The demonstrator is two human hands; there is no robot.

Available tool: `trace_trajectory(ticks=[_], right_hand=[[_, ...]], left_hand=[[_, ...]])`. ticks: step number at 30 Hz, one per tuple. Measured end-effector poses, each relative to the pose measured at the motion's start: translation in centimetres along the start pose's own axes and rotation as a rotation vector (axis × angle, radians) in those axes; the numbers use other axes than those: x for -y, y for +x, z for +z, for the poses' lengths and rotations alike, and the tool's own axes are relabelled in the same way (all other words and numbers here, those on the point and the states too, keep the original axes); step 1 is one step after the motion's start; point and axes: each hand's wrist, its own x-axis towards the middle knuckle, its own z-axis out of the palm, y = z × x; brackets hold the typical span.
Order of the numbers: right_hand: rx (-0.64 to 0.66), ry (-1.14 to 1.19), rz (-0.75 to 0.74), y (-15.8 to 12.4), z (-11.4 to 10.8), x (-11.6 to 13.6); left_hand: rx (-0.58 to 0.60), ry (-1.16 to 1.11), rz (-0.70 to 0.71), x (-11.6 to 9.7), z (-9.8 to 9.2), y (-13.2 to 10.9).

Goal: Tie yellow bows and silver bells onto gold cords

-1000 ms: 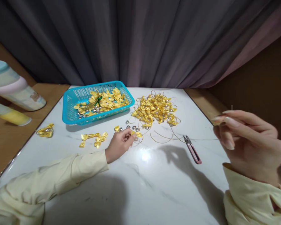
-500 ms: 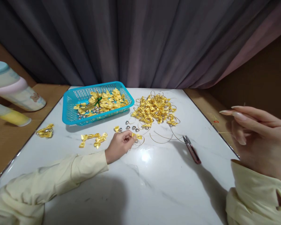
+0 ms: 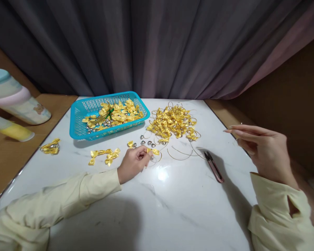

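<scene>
My left hand rests on the table with thumb and fingers closed on a yellow satin bow. A loop of thin gold cord lies beside that bow. Small silver bells are scattered just behind the hand, along with one more yellow bow. Raised above the table's right side, my right hand has its thumb and fingertips pinched together. A thin pale strand shows faintly at those fingers; what exactly they grip is too fine to tell.
A blue plastic basket holds bows, bells and tied gold cords. To its right lies a heap of yellow bows with cords. Thread snips and loose cords lie nearer. More bows are at left. A tumbler stands beyond the left edge.
My right hand has moved left and slightly inward over the table's right edge, still pinched. My left hand stays in place with the bow.
</scene>
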Motion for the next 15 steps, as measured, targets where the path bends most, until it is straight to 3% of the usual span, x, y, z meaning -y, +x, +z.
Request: trace_trajectory(ticks=[11, 15], right_hand=[[0.095, -0.072, -0.005, 0.6, -0.3, -0.9], [0.167, -0.192, 0.017, 0.0, 1.2, -0.7]], left_hand=[[0.025, 0.006, 0.037, -0.2, 0.1, -0.1], [0.051, 0.025, 0.067, -0.1, 0.1, -0.2]])
